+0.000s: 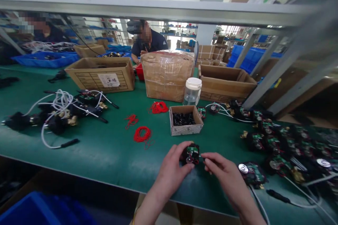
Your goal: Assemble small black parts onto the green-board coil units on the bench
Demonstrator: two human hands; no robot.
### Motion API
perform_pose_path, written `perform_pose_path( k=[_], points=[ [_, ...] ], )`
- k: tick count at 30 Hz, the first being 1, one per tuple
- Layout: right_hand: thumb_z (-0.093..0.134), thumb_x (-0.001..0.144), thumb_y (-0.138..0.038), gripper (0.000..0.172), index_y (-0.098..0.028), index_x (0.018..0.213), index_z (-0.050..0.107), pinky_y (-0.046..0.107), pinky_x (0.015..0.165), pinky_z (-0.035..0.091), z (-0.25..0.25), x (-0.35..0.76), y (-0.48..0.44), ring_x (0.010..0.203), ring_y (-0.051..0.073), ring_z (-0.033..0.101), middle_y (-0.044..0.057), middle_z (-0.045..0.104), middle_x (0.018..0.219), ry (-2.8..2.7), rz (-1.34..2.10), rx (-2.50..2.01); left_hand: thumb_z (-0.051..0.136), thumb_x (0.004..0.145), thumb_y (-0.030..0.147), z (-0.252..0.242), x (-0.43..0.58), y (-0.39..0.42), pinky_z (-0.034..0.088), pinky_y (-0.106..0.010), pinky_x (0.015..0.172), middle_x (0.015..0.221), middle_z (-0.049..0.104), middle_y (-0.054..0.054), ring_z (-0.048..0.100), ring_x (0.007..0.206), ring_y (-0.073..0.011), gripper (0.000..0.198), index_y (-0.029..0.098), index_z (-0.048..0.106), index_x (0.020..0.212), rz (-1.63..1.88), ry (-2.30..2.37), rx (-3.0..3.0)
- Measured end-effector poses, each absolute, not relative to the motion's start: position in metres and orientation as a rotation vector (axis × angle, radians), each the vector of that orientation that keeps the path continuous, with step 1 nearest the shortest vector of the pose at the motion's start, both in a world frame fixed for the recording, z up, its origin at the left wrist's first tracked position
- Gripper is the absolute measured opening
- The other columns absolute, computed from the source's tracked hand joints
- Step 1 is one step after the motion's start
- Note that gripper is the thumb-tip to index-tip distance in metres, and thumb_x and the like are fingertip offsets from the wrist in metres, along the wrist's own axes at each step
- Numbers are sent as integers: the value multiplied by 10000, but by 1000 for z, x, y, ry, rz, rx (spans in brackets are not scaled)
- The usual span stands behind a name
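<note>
At the far left, a shallow blue plastic tray (43,62) sits at the back of a green tabletop (105,158). Nearer, a tangle of white cables with black plugs (63,102) lies over black assemblies with brass fittings. Behind and to its right stands an open brown cardboard box with a white label (91,77). Next come three loose bundles of thin red wire (142,134), and beyond them a person in a dark cap and shirt (155,40), partly hidden by a large taped brown carton (169,75).

In front, the left hand (173,165) has its thumb and fingers curved around a small black module with a green circuit board (192,153), holding it over the table's near side, below a small open cardboard box of black parts (186,132). A clear jar with a white lid (192,93) stands behind that box. Just right of the module, the right hand (221,168) has its thumb and forefinger nearly together; whether they pinch a tiny part, I cannot tell. Farther right lie rows of similar black modules (274,142).
</note>
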State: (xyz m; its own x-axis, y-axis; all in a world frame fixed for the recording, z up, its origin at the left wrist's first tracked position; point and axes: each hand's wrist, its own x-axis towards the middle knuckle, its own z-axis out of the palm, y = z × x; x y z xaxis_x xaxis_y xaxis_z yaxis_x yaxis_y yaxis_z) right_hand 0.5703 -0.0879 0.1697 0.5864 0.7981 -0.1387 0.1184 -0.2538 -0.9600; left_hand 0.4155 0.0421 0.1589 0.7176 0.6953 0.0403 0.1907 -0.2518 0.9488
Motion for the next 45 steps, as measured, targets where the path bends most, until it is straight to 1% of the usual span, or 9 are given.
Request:
perform_pose_path(
  k=[4,8,12,18,26,30,36,45],
  points=[
    [684,845,-491,317,-218,1006,702,315,708,511,165,561,-84,768,213,664,26,695,851,-783,787,-1719,711,738,22,160,416,43,504,-386,967,1224,633,-2,623,1006,-199,708,376,579,1336,559,692,1813],
    [639,898,-438,219,-241,954,716,323,756,499,169,559,-79,823,219,662,30,702,908,-974,622,-1810,727,754,48,161,415,43,502,-395,979,1244,634,-6,620,1031,-206,681,372,581,1334,561,689,1835],
    [611,926,-379,167,-257,921,725,311,737,482,175,557,-74,830,216,651,26,694,904,-1118,485,-1862,723,774,60,162,416,45,501,-400,993,1247,639,-9,615,1064,-212,650,369,588,1329,560,691,1823],
    [583,947,-368,174,-256,932,716,316,744,485,178,553,-71,826,214,649,29,690,909,-1153,426,-1921,739,770,68,162,416,46,494,-398,998,1204,649,-8,614,1072,-216,628,362,608,1309,556,698,1817],
    [569,905,-378,173,-248,885,681,325,730,487,181,549,-65,791,217,649,27,688,863,-1077,454,-2000,759,770,82,166,416,48,484,-368,997,1185,663,1,620,1080,-210,608,358,625,1295,532,695,1818],
    [546,888,-376,171,-249,843,651,327,708,463,187,550,-61,771,217,634,21,677,832,-1085,502,-2062,767,768,88,167,416,48,477,-367,998,1185,669,4,623,1090,-213,608,359,627,1295,513,713,1827],
    [540,853,-327,141,-249,764,617,324,681,419,197,552,-56,744,212,606,11,653,792,-1199,458,-2114,765,770,98,166,416,49,467,-363,1007,1188,675,9,618,1107,-214,596,360,630,1288,513,706,1827],
    [617,850,-497,279,-226,823,679,336,655,503,167,540,-63,728,244,664,51,723,799,-851,446,-2072,729,790,128,166,415,50,482,-369,975,1153,674,2,624,1058,-219,545,357,643,1277,548,685,1828]
  ],
)
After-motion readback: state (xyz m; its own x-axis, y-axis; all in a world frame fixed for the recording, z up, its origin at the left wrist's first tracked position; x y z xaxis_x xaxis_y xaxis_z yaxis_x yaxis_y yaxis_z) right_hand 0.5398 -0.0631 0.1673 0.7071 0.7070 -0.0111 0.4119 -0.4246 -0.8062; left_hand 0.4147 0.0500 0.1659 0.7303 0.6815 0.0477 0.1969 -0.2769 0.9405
